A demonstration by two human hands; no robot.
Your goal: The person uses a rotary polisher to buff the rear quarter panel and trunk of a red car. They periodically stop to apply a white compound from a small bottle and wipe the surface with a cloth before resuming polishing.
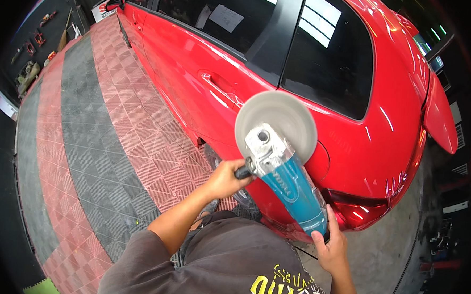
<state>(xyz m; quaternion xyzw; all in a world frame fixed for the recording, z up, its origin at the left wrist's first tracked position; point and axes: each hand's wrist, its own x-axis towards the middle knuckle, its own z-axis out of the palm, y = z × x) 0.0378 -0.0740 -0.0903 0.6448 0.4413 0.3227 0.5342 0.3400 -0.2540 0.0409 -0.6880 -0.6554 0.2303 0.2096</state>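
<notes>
A teal rotary polisher (293,190) with a silver metal head is held between my two hands. My left hand (226,179) is closed round its black side handle at the head. My right hand (330,242) grips the rear end of the teal body, its thumb and fingers on either side. The round grey pad (290,113) lies over the rear side panel of a red car (347,145), below the rear side window. Whether the pad touches the paint cannot be made out. Its surface looks smeared, as if spinning.
The car's door handle (220,90) is left of the pad, the tail light (357,209) right of the polisher. A wheel (229,173) sits low beside my left hand. Red and grey floor tiles (98,118) spread to the left. A cord (305,252) trails near my right hand.
</notes>
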